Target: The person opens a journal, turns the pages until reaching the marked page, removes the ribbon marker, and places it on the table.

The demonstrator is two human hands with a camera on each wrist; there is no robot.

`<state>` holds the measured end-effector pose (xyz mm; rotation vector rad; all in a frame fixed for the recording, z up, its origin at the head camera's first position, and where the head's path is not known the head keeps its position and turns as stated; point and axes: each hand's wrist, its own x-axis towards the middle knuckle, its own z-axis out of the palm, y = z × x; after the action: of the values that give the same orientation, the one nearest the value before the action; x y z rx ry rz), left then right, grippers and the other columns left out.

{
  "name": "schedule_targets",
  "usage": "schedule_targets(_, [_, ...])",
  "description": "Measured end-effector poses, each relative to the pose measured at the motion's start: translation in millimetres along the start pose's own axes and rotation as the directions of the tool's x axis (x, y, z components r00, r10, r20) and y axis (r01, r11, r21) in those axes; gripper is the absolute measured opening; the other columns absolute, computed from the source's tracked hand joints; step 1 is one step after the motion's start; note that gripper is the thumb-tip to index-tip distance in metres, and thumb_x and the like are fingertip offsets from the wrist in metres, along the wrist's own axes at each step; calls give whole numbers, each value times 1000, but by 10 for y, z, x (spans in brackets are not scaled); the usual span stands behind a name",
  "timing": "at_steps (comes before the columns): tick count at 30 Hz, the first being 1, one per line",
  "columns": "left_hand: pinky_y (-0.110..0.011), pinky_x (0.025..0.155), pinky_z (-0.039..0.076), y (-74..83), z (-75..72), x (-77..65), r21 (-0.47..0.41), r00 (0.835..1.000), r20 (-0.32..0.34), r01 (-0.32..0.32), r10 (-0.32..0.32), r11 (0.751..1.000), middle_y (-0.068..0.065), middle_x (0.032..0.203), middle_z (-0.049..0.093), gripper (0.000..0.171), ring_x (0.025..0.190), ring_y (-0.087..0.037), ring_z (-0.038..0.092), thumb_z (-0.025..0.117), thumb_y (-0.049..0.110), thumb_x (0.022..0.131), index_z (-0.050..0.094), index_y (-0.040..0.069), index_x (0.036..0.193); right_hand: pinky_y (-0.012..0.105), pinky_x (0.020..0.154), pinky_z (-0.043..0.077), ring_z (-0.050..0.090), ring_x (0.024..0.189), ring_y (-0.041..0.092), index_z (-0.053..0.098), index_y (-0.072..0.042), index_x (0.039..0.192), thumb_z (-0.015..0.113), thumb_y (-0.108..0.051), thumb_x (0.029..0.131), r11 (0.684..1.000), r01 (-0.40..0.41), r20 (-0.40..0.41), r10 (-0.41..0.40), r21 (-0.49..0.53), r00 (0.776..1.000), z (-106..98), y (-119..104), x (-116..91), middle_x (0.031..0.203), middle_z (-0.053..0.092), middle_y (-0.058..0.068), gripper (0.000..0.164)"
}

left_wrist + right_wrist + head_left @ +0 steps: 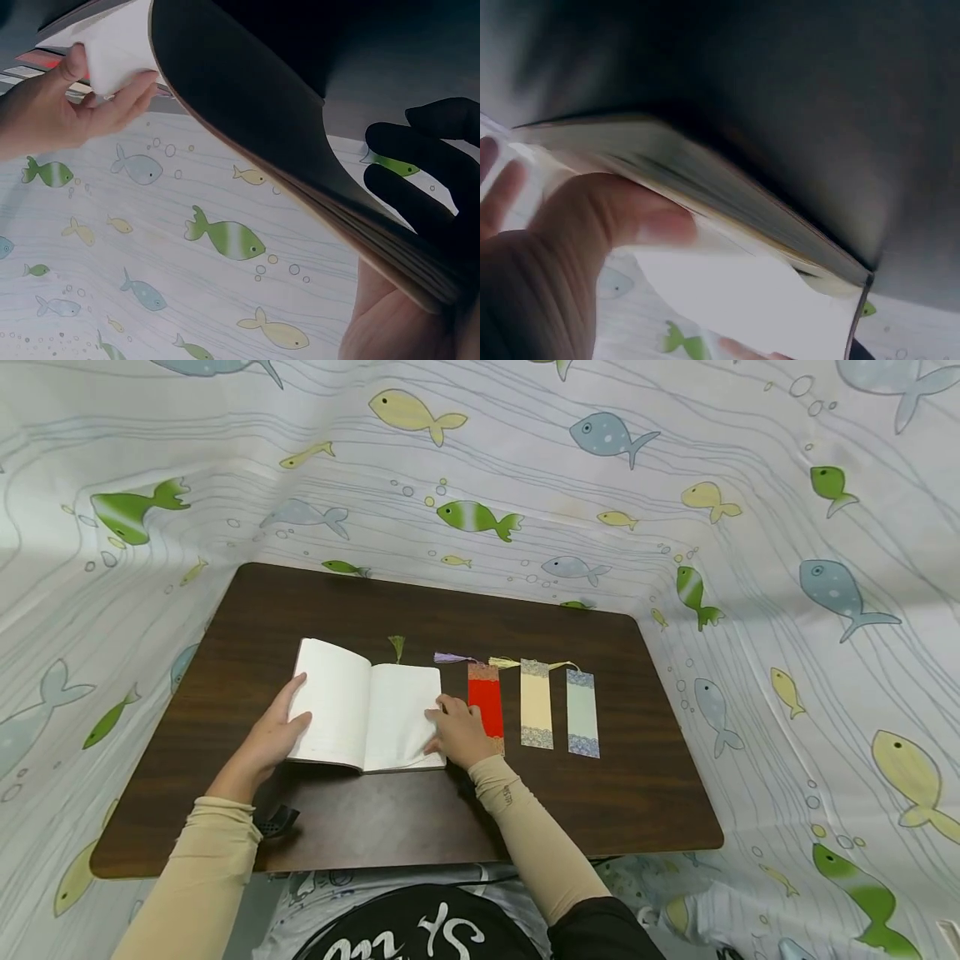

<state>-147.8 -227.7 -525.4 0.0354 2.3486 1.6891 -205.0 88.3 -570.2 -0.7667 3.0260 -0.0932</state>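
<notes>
An open notebook (333, 702) with blank white pages lies on the dark table, its left half raised. My left hand (266, 735) grips the left half, the thumb on the page and the fingers under the dark cover (247, 82). At the lower right corner, my right hand (461, 735) holds the right-hand page (401, 710), which bends and creases near the thumb. In the right wrist view that thumb lies along the page edges (727, 202). A green tassel (397, 647) sticks out above the notebook; whatever it hangs from is hidden.
Right of the notebook lie a red bookmark (486, 697) with a purple tassel, a cream bookmark (536, 706) and a pale green bookmark (582, 714). My right forearm passes just below the red one. A fish-patterned cloth (525, 485) surrounds the brown table (637, 802).
</notes>
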Motion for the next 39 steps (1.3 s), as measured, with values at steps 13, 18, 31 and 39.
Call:
schedule_targets(13, [-73, 105, 11, -3, 16, -55, 31, 998, 33, 52, -53, 998, -17, 162, 2, 54, 145, -46, 1, 30, 36, 106, 16, 21, 156, 40, 108, 36, 42, 135, 22, 3, -19, 157, 72, -30, 88, 685, 22, 3, -36, 728, 999, -376, -378, -108, 154, 35, 8, 99])
schedule_targets(18, [-72, 106, 11, 11, 17, -48, 22, 999, 29, 30, -31, 999, -18, 161, 4, 62, 144, -48, 4, 23, 49, 104, 14, 18, 157, 40, 112, 33, 29, 143, 16, 4, -15, 156, 67, -25, 92, 547, 180, -43, -255, 818, 966, -484, -805, -157, 158, 27, 4, 91])
schedule_targets(31, [-69, 107, 14, 11, 25, -22, 94, 998, -19, 56, -55, 994, -24, 159, -2, 74, 143, -50, 5, 44, 31, 103, -5, 14, 156, 26, 114, 26, 27, 143, 8, 35, -15, 150, 59, -34, 97, 786, 311, 17, -378, 534, 926, -218, -800, -45, 157, 31, -1, 62])
schedule_targets(39, [-71, 107, 4, 5, -4, -21, 76, 999, -28, 33, -31, 997, -11, 161, -14, 76, 144, -45, -8, 43, 25, 103, -12, 29, 155, 62, 111, 21, 15, 148, 27, 34, -22, 151, 75, -48, 77, 996, 55, 160, -65, 70, 985, -104, -180, -59, 161, 21, 4, 88])
